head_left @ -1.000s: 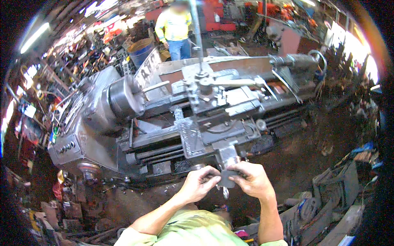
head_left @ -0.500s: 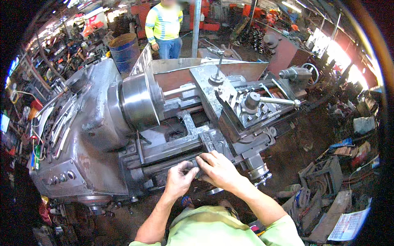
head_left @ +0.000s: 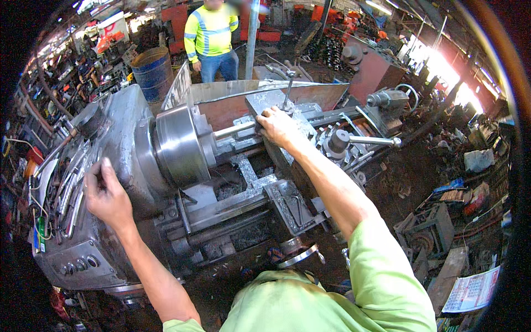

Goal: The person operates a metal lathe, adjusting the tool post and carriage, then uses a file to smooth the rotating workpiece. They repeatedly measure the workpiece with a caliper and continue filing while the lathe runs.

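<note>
My left hand (head_left: 109, 196) is raised over the lathe's headstock (head_left: 124, 144), beside a heap of thin metal tools (head_left: 69, 193). Its fingers are apart, with nothing visible in them. My right hand (head_left: 279, 128) reaches across the carriage to the near left edge of a flat steel plate (head_left: 259, 102). Its fingers are bent over, close to the end of a shiny round bar (head_left: 235, 130); what they grip is hidden. That bar sticks out of the large chuck (head_left: 182, 145), which shows no blur.
A clamp lever (head_left: 373, 139) projects from the tool post (head_left: 338, 141). Below the bed is a handwheel (head_left: 298, 257). A person in a yellow shirt (head_left: 213, 36) stands behind the lathe, near a blue drum (head_left: 152, 74). Scrap and a calendar sheet (head_left: 471, 289) lie at right.
My hands were together over the front of the bed. The left has moved left to the headstock, the right up and forward to the plate. The view has shifted slightly.
</note>
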`<action>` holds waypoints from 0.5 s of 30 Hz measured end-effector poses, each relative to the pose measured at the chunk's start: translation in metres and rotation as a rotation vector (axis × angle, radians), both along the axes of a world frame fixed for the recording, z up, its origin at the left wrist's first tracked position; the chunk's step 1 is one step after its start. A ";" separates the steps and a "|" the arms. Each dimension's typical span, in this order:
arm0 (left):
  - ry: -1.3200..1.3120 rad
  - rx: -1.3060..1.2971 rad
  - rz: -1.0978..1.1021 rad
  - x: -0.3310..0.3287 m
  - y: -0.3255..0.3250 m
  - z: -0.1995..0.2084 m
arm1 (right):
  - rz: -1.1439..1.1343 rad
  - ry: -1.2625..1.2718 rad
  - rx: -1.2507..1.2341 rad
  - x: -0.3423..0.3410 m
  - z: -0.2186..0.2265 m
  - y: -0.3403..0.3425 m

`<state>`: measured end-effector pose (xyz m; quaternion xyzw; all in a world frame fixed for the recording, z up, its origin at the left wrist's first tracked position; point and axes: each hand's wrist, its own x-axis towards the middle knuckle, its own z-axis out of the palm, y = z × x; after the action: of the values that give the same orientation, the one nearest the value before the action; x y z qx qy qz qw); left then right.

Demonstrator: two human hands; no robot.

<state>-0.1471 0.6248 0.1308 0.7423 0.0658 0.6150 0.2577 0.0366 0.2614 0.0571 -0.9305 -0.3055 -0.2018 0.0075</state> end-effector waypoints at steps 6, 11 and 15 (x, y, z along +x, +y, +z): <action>0.028 0.098 0.169 0.030 0.018 -0.015 | 0.112 -0.044 -0.024 0.037 -0.025 0.013; 0.001 0.104 0.174 0.031 0.017 -0.018 | 0.190 -0.072 0.024 0.050 -0.034 0.009; 0.028 0.064 0.167 0.029 0.015 -0.016 | 0.187 -0.002 -0.073 0.055 -0.029 0.003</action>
<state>-0.1176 0.6403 0.1144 0.7508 0.1114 0.6255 0.1809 0.0918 0.2645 0.0282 -0.8974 -0.3980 -0.1901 -0.0080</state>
